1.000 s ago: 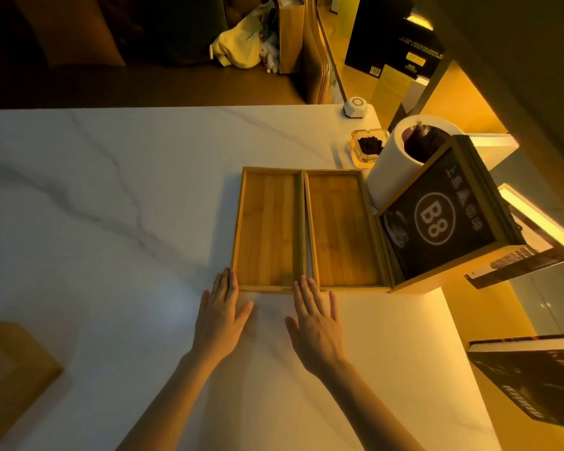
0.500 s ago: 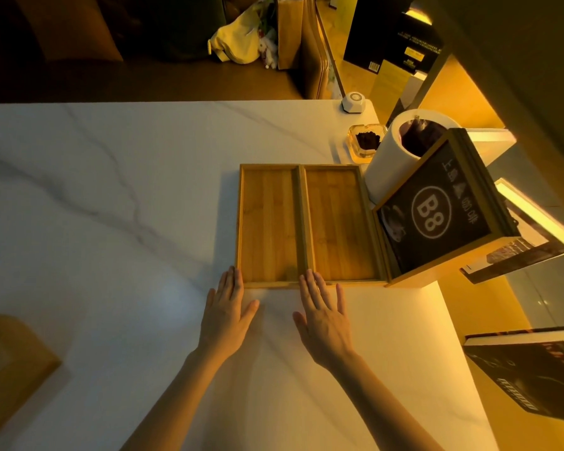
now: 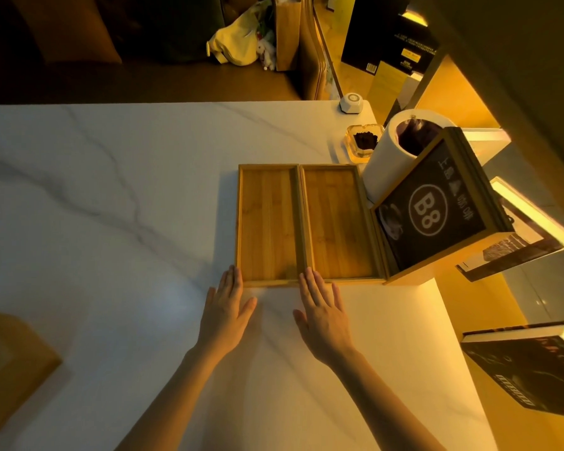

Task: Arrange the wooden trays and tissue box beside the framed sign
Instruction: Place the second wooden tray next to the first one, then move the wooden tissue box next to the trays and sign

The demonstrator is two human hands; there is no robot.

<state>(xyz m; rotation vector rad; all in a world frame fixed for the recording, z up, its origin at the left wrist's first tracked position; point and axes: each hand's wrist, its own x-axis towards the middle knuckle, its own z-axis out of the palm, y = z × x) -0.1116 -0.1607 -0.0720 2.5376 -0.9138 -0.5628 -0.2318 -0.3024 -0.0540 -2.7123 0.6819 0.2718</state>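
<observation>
Two wooden trays lie side by side on the white marble table: the left tray and the right tray, their long sides touching. The right tray sits against the framed sign, a black "B8" panel in a wooden frame. My left hand lies flat, fingertips at the left tray's near left corner. My right hand lies flat, fingertips touching the near edge where the trays meet. Both hands hold nothing. A wooden box, likely the tissue box, sits at the table's near left edge, partly cut off.
Behind the sign stands a white cylinder bin with a dark liner. A glass ashtray and a small white device sit at the far right corner. Books rest on shelves to the right, past the table's edge.
The trays' near edges have come level and they sit straighter against the sign. Both hands stay flat at the near edge, shifted slightly forward.
</observation>
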